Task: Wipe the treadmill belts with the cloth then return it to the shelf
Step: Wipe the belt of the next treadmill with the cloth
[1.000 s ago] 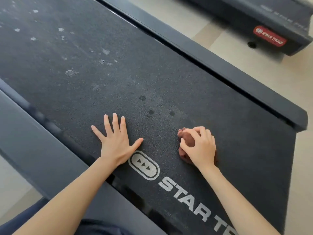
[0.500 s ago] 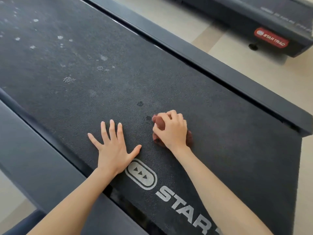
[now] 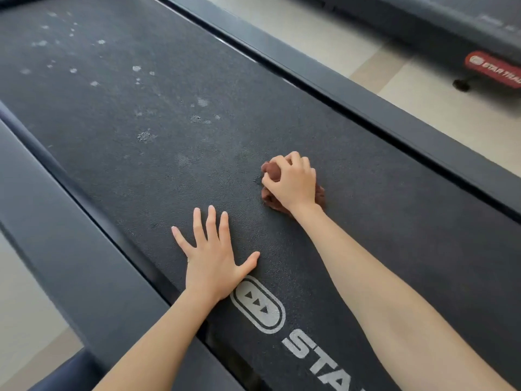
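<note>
While fisted around cloth [image 3: 271,171], right hand [image 3: 293,183] knuckles-up on belt [image 3: 141,170].

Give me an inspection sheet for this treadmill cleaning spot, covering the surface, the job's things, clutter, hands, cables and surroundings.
Surface: dark treadmill belt, pale dusty spots across its far part, white logo near the person.
Job's things: brown cloth, bunched up and pressed on the belt; no shelf in view.
Clutter: nothing seen.
Hands: right hand closed over the cloth; left hand flat on the belt, fingers spread, holding nothing.
Cables: nothing seen.
Surroundings: dark side rails along both belt edges, pale tiled floor, second treadmill at upper right with a red label.
</note>
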### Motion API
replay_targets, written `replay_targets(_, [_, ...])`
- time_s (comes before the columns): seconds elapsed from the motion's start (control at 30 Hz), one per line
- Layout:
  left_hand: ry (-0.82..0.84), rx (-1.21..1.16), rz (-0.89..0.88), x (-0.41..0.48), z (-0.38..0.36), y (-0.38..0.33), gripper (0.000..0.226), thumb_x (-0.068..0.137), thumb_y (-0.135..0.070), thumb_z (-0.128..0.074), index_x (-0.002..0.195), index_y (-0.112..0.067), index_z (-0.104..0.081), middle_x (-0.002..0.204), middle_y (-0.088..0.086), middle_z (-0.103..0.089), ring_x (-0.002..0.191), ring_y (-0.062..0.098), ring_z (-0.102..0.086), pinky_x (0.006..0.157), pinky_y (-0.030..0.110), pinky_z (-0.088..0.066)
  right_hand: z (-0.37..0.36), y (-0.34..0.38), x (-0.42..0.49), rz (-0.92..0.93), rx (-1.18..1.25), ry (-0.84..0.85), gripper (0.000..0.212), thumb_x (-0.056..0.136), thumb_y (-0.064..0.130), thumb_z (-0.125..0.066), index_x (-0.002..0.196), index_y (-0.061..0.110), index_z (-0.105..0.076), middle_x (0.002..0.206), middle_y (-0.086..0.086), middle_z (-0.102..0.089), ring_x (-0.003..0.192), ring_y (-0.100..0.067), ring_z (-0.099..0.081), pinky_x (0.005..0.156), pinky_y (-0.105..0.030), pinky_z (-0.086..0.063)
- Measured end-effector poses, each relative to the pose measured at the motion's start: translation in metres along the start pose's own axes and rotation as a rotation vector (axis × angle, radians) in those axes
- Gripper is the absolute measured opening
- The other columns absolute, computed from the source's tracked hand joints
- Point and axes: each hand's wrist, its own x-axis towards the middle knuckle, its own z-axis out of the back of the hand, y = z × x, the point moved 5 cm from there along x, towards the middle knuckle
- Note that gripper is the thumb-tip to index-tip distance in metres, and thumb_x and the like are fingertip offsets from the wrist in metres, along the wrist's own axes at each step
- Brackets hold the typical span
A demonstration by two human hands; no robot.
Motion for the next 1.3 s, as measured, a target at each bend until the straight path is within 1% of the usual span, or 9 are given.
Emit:
replay_targets(0.17, [-0.014, -0.010, 0.004, -0.001, 0.003, 0.000, 0.098, 0.074, -0.077, -0.029, 0.138, -0.004, -0.041, 0.148, 0.019, -0.033, 0.141, 0.040, -0.017, 0.102, 0.074, -0.010, 0.013, -0.006, -0.059, 0.440, 0.083, -0.007, 0.033, 0.075, 0.046, -0.055, 0.098, 0.025, -0.066, 0.095, -0.001, -0.059, 0.085, -0.023, -0.054, 0.068, -0.035, -0.045])
replay_targets(0.27, [-0.052, -0.014, 0.003, 0.000, 0.000, 0.001, 0.096, 0.074, -0.076, -0.033, 0.137, -0.004, -0.043, 0.147, 0.018, -0.035, 0.140, 0.040, -0.019, 0.102, 0.074, -0.011, 0.009, -0.017, -0.013, 0.285, 0.059, -0.056, 0.029, 0.075, 0.043, -0.059, 0.095, 0.025, -0.068, 0.092, -0.002, -0.059, 0.085, -0.026, -0.055, 0.070, -0.035, -0.042])
replay_targets(0.4, [-0.081, -0.033, 0.005, 0.001, -0.001, 0.003, 0.090, 0.075, -0.073, -0.036, 0.136, -0.007, -0.045, 0.147, 0.015, -0.037, 0.140, 0.038, -0.021, 0.104, 0.072, -0.012, -0.016, 0.005, 0.051, 0.018, -0.064, -0.044, 0.032, 0.080, 0.044, -0.058, 0.103, 0.023, -0.064, 0.105, -0.005, -0.055, 0.097, -0.029, -0.050, 0.076, -0.035, -0.038])
replay_targets(0.67, [-0.058, -0.033, 0.044, -0.001, 0.004, 0.004, 0.080, 0.079, -0.066, -0.034, 0.138, -0.014, -0.043, 0.148, 0.008, -0.037, 0.141, 0.034, -0.021, 0.108, 0.068, -0.010, 0.021, -0.008, -0.072, 0.398, 0.070, 0.029, 0.031, 0.073, 0.039, -0.063, 0.100, 0.023, -0.066, 0.097, -0.002, -0.059, 0.086, -0.026, -0.054, 0.072, -0.037, -0.044])
replay_targets(0.87, [-0.056, -0.032, 0.059, 0.003, 0.001, 0.007, 0.079, 0.080, -0.065, -0.029, 0.140, -0.015, -0.039, 0.150, 0.008, -0.033, 0.142, 0.034, -0.016, 0.109, 0.067, -0.005, 0.036, -0.035, -0.210, 0.219, 0.104, -0.045, 0.033, 0.065, 0.040, -0.059, 0.098, 0.033, -0.060, 0.094, 0.004, -0.053, 0.080, -0.024, -0.050, 0.069, -0.035, -0.037])
replay_targets(1.03, [-0.018, 0.006, -0.036, -0.007, 0.006, 0.013, 0.077, 0.084, -0.064, -0.018, 0.149, -0.022, -0.017, 0.158, 0.002, -0.011, 0.145, 0.028, 0.001, 0.112, 0.061, 0.004, 0.034, -0.004, -0.142, 0.245, 0.048, -0.014, 0.028, 0.074, 0.040, -0.062, 0.094, 0.022, -0.067, 0.090, -0.003, -0.057, 0.081, -0.025, -0.054, 0.068, -0.034, -0.042])
replay_targets(1.13, [-0.045, 0.077, -0.234, -0.030, 0.019, 0.045, 0.069, 0.086, -0.060, -0.016, 0.146, -0.027, -0.030, 0.154, 0.000, -0.027, 0.144, 0.022, -0.015, 0.114, 0.056, -0.003, 0.016, 0.011, -0.105, 0.006, -0.048, -0.049, 0.034, 0.079, 0.045, -0.064, 0.104, 0.022, -0.064, 0.102, -0.006, -0.057, 0.094, -0.028, -0.052, 0.076, -0.037, -0.040])
replay_targets(1.2, [-0.104, 0.041, -0.258, -0.043, 0.037, 0.084, 0.068, 0.085, -0.056, -0.017, 0.138, -0.024, -0.045, 0.145, 0.001, -0.043, 0.139, 0.022, -0.029, 0.115, 0.052, -0.010, 0.014, 0.018, -0.107, -0.164, -0.082, -0.057, 0.036, 0.081, 0.047, -0.061, 0.108, 0.022, -0.061, 0.108, -0.007, -0.055, 0.099, -0.029, -0.050, 0.080, -0.039, -0.040])
replay_targets(1.3, [-0.135, 0.032, -0.149, -0.042, 0.056, 0.152, 0.066, 0.087, -0.055, -0.023, 0.141, -0.021, -0.042, 0.148, 0.003, -0.040, 0.140, 0.022, -0.028, 0.116, 0.048, -0.011, 0.012, 0.048, -0.142, -0.112, -0.040, -0.058, 0.035, 0.079, 0.046, -0.060, 0.106, 0.023, -0.062, 0.105, -0.006, -0.056, 0.095, -0.028, -0.051, 0.078, -0.039, -0.042])
